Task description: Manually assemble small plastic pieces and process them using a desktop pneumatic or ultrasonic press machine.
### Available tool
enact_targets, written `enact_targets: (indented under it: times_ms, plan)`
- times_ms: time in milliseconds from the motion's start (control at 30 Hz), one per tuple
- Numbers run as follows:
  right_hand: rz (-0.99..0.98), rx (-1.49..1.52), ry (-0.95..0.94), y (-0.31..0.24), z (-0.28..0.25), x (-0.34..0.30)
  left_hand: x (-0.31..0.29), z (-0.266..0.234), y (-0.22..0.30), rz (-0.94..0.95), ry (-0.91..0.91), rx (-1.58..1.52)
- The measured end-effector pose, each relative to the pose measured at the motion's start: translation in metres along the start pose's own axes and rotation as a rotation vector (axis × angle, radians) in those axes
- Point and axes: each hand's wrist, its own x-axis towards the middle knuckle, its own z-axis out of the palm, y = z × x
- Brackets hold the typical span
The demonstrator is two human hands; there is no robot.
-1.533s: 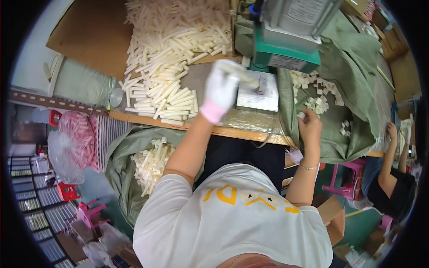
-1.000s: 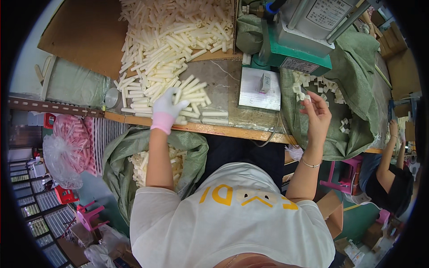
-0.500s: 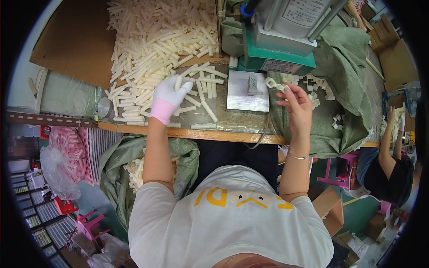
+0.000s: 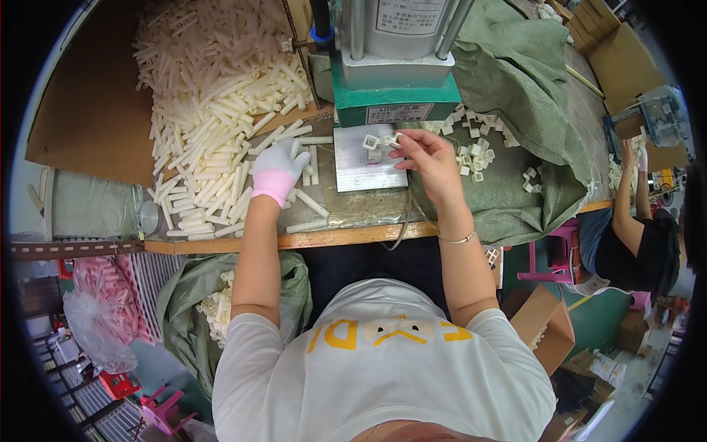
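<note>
My gloved left hand (image 4: pixel 278 171) lies fingers-spread on cream plastic tubes (image 4: pixel 213 140) near the bench's front edge; my bare right hand (image 4: pixel 429 158) pinches a small white square fitting (image 4: pixel 388 140) over the press plate (image 4: pixel 361 158).

head fisheye, looking down, close workbench (image 4: pixel 346 236)

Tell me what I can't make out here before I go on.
Head view only:
- Left hand: its glove and curled fingers hide whether it grips a tube or only rests on the pile.
- Right hand: the square piece at its fingertips is too small to show its shape.
- Press: top cut off by the upper edge.
- Sack under the bench: contents mostly hidden by the bench edge.
</note>
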Motion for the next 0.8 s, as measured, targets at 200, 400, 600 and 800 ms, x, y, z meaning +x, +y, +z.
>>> enact_targets:
  times_ms: [200, 400, 600, 800]
  plan:
    - [0.049, -0.092, 0.001, 0.019, 0.000, 0.019, -0.022, -0.007, 0.044, -0.016, 0.352, -0.809]
    - [0.000, -0.183, 0.016, 0.024, 0.006, 0.017, -0.004, -0.012, 0.100, 0.037, 0.095, -0.897]
    - [-0.029, -0.232, 0.027, 0.026, 0.008, 0.016, 0.000, 0.007, 0.102, 0.079, 0.093, -0.920]
    - [-0.036, -0.229, 0.029, 0.026, 0.009, 0.016, -0.001, 0.008, 0.108, 0.104, 0.132, -0.890]
